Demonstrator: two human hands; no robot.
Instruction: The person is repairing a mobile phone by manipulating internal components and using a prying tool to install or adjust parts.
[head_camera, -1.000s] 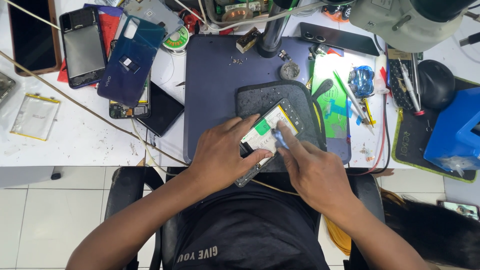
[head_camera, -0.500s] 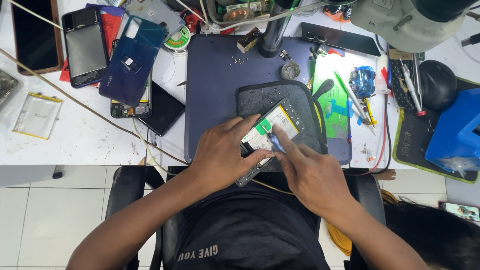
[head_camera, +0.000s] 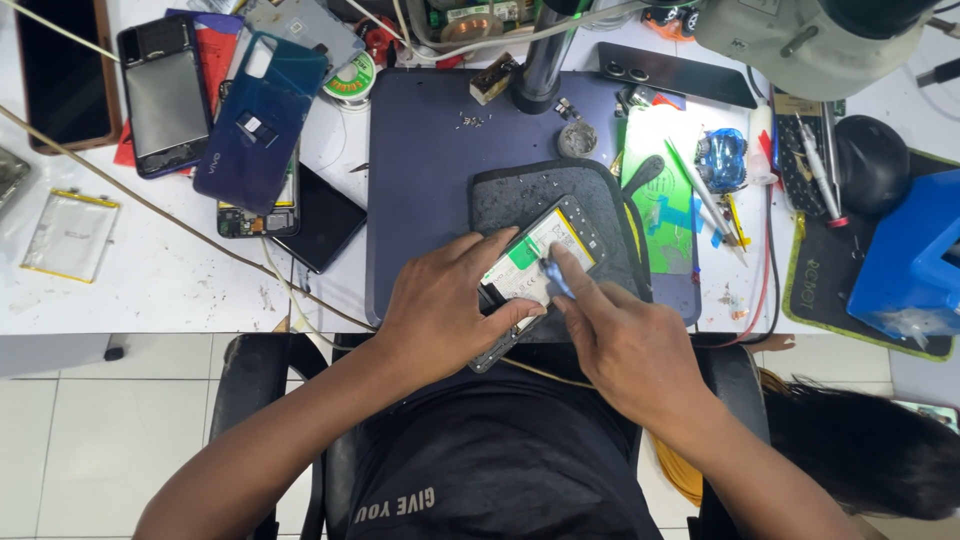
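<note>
Left hand (head_camera: 440, 310) fingers clamped on opened black smartphone with exposed battery (head_camera: 540, 260) | right hand (head_camera: 625, 345) at 4 o'clock, fingers pinching small blue pry tool (head_camera: 556, 280) | grey mat (head_camera: 530, 205) beneath

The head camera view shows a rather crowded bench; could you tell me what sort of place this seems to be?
Most likely a phone repair bench: the left hand steadies an opened phone on a dark work mat, beside a loose blue back cover and a microscope.

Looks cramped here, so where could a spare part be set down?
Bare white tabletop lies between the loose battery and the black phone. The dark blue mat is mostly free at its left. The right side, around the tweezers, is crowded.
</note>
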